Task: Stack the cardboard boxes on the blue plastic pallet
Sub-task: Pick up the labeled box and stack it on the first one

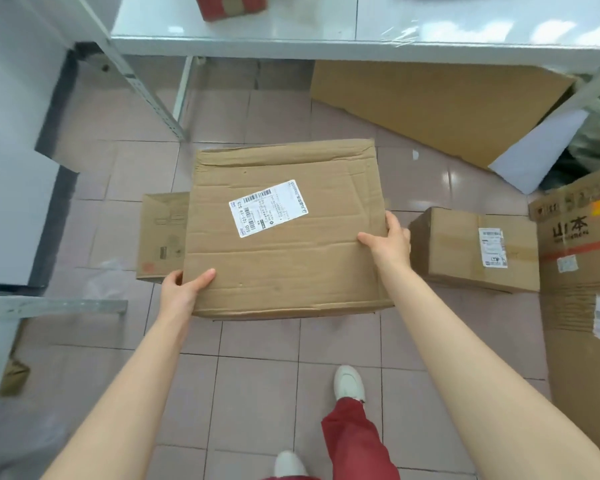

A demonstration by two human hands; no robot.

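Clearly a carry step: the left hand (184, 289) and right hand (388, 242) each clamp their grip on the creased brown cardboard box (284, 233), held above the floor. Next, find the unseen pallet.

Small box (161, 235) on the floor mostly hidden behind the held carton (284, 230); fingers of both the left hand (184, 289) and right hand (388, 240) hidden under or behind the carton's edges. Shipping label (268, 207) small print too fine to read. Red box (231, 5) cut off by top edge, tall printed carton (582, 271) cut off at right.
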